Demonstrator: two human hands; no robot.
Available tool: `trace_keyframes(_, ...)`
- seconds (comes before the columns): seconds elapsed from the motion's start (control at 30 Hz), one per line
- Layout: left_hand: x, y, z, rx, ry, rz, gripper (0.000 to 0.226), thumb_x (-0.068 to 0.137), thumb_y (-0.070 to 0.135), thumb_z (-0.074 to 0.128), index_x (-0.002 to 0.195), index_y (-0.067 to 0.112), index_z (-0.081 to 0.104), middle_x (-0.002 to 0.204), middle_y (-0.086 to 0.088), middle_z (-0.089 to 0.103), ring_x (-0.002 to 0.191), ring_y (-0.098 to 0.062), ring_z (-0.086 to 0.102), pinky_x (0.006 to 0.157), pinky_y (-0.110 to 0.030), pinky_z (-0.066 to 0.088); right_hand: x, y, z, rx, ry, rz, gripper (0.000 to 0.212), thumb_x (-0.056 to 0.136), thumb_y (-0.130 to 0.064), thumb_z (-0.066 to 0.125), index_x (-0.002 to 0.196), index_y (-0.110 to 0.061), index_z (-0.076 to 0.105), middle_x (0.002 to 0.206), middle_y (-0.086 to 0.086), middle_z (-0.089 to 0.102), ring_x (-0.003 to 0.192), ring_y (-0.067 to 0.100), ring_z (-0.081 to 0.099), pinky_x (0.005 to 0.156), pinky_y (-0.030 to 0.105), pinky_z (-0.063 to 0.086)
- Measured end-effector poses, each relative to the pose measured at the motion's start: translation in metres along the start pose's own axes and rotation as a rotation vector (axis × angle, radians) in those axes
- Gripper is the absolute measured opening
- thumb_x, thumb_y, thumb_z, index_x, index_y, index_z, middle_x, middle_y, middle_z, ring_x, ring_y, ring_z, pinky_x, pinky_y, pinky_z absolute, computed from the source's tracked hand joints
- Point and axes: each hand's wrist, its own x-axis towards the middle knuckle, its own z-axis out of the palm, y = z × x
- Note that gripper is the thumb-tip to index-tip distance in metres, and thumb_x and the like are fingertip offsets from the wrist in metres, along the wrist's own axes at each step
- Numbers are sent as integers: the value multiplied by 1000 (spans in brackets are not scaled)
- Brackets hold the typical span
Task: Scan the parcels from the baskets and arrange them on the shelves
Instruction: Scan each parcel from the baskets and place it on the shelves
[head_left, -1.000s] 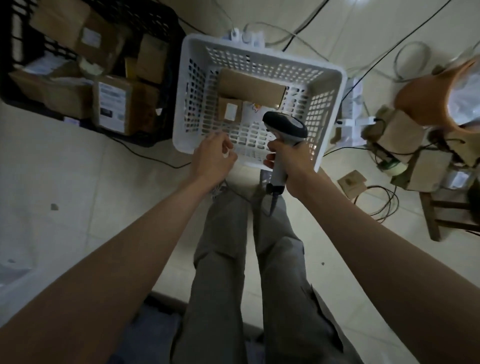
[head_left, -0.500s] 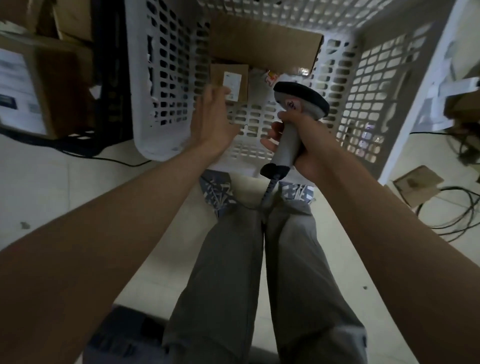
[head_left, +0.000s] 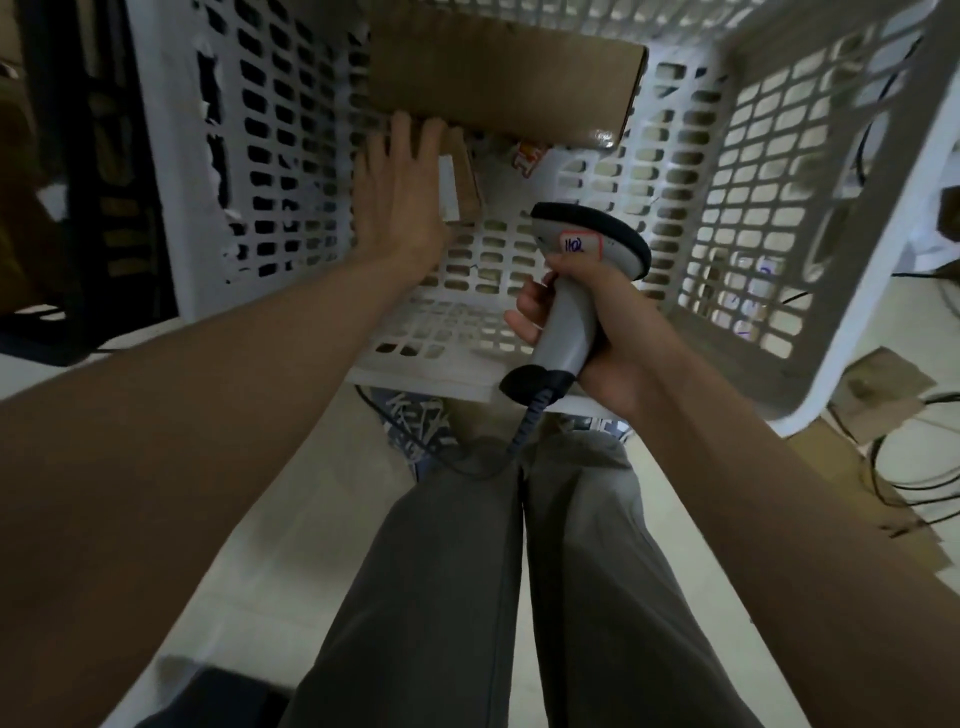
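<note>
Left hand (head_left: 400, 197) flat, fingers straight, lying on small parcel (head_left: 464, 179) inside white basket (head_left: 779, 171). Right hand (head_left: 597, 332) wraps handle of barcode scanner (head_left: 576, 291), head over basket floor. Large cardboard parcel (head_left: 506, 85) at basket's far wall, just beyond small parcel. 2 parcels visible. Black crate (head_left: 78, 182) left.

The only writing I can read is on the scanner (head_left: 582, 291) in my right hand (head_left: 613, 338): a small red-edged sticker on its head, handwritten in blue, looks like "1102". The white label on the small parcel (head_left: 462, 176) under my left hand (head_left: 400, 197) is too blurred to read.
</note>
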Motion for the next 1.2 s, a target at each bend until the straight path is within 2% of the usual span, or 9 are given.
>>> trace_keyframes(0.07,-10,4,-5,-171,-58,-88,107,72,48,85,156,24,22,157,-15,26,137,-38,36,112,-49,33,-5,-1,2,-5,28,-15,14,98,-12,63,110,-5,59,85,12,61,71,18,63,61,30,60)
trace_keyframes(0.2,-46,24,-32,-450,-43,-204,121,70,50,86,160,36,6,163,-15,15,141,-38,36,105,-50,43,-28,-8,9,-21,100,-91,15,98,-10,62,112,-4,62,78,10,62,69,18,64,63,34,63)
trace_keyframes(0.33,-94,42,-65,-605,43,-146,109,71,46,86,156,34,20,149,-12,29,125,-34,49,87,-41,51,-61,-16,21,-83,154,-201,16,97,-9,64,113,-8,66,84,8,65,82,21,68,79,46,64)
trace_keyframes(0.43,-133,55,-93,-740,119,-165,102,68,47,89,148,31,29,140,-7,35,116,-25,53,78,-35,50,-94,-20,37,-146,217,-283,12,96,-9,66,107,-12,68,90,7,70,82,20,71,75,44,64)
trace_keyframes(0.53,-173,61,-125,-880,161,-214,99,64,43,91,143,29,33,133,-4,37,109,-18,51,79,-33,51,-134,-20,57,-200,255,-328,30,97,-10,67,126,-7,63,115,16,71,105,33,70,87,51,61)
trace_keyframes(0.73,-253,53,-210,-1051,251,-262,100,62,22,96,140,22,34,135,5,38,118,-9,48,88,-22,47,-239,-5,109,-303,194,-364,32,94,-12,71,125,-7,65,113,15,74,105,33,72,93,55,58)
trace_keyframes(0.9,-325,34,-300,-1131,334,-349,97,63,30,95,137,19,34,137,2,40,125,-17,50,95,-37,55,-336,12,161,-454,85,-396,28,95,-13,69,123,-13,66,109,9,77,103,30,73,90,53,60)
trace_keyframes(1.03,-382,19,-358,-1168,432,-444,92,67,36,92,137,19,35,137,-1,45,121,-16,53,89,-30,55,-406,27,196,-587,-40,-421,28,96,-11,67,124,-8,64,108,10,75,97,31,73,80,44,62)
trace_keyframes(1.2,-452,11,-396,-1303,449,-675,87,64,53,84,134,23,42,127,6,53,112,-9,56,87,-29,53,-474,51,217,-862,-187,-470,22,91,-9,69,113,-13,67,105,10,76,98,27,73,84,49,62)
